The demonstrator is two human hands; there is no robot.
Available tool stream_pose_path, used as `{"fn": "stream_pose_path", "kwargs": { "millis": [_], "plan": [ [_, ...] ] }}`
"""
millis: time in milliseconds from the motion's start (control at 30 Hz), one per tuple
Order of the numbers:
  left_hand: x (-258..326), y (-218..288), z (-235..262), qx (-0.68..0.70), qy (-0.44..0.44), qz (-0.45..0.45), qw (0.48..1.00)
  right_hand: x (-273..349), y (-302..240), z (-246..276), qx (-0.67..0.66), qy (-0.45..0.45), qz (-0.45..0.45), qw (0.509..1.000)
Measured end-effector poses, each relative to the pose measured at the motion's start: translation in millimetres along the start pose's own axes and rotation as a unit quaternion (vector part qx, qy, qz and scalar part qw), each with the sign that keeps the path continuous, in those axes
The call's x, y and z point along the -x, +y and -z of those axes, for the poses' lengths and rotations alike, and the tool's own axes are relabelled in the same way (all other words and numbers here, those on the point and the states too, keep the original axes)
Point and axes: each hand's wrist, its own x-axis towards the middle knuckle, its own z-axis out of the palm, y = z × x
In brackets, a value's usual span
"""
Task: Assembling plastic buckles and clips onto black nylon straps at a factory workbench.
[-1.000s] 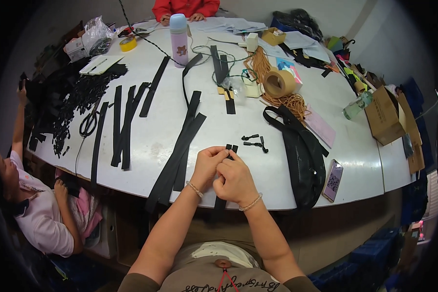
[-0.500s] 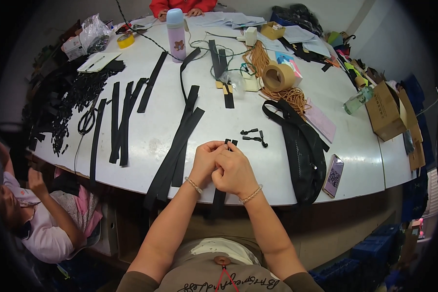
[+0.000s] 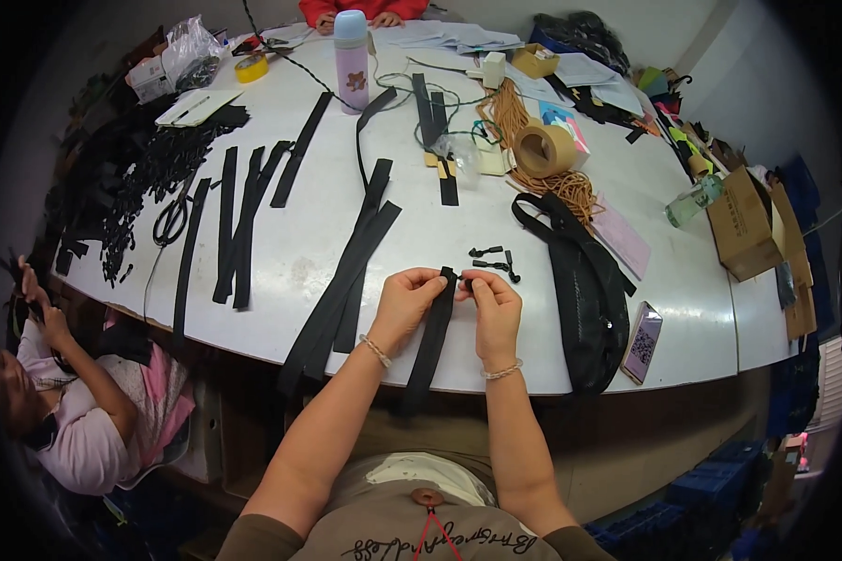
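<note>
My left hand (image 3: 408, 307) pinches the upper end of a long black fabric strip (image 3: 429, 351), which hangs down over the table's near edge. Beside it, my right hand (image 3: 498, 316) is closed, with thumb and fingertips on a small dark piece (image 3: 467, 283) close to the strip's top. Fingers hide most of that piece, so its kind is unclear. Just beyond my right hand lie a few short black tabs with knobbed ends (image 3: 498, 265). Left of my hands, several long black strips (image 3: 344, 254) cross each other on the table.
A black bag (image 3: 585, 299) and a phone (image 3: 642, 342) lie to the right. Scissors (image 3: 171, 222) and a black pile (image 3: 159, 159) are at left. Farther back stand a bottle (image 3: 352, 70) and a tape roll (image 3: 544, 151). One person (image 3: 89, 402) sits at left, another across the table.
My hands were together at the strip's top; now they are apart, the right one moved to the right with a small dark piece. The person at left has raised dark material in their hands.
</note>
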Motion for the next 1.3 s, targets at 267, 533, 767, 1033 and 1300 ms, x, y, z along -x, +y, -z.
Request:
{"fn": "stream_pose_path", "kwargs": {
  "millis": [267, 533, 767, 1033, 1300],
  "plan": [
    [43, -4, 1, -0.008, -0.007, 0.015, 1.0, 24, 1, 5, -0.102, 0.0, -0.071, 0.992],
    [56, -10, -1, 0.001, -0.009, -0.01, 1.0, 34, -1, 8, -0.106, -0.029, -0.072, 0.991],
    [51, -12, 3, 0.0, -0.026, 0.001, 1.0, 38, -5, 5, -0.076, -0.027, -0.079, 0.994],
    [50, -13, 1, -0.007, -0.031, -0.005, 0.999, 37, -1, 9, -0.132, 0.008, -0.124, 0.983],
    [47, -14, 2, -0.02, -0.029, -0.006, 0.999, 36, 3, 15, -0.226, 0.028, -0.169, 0.959]
  ]
}}
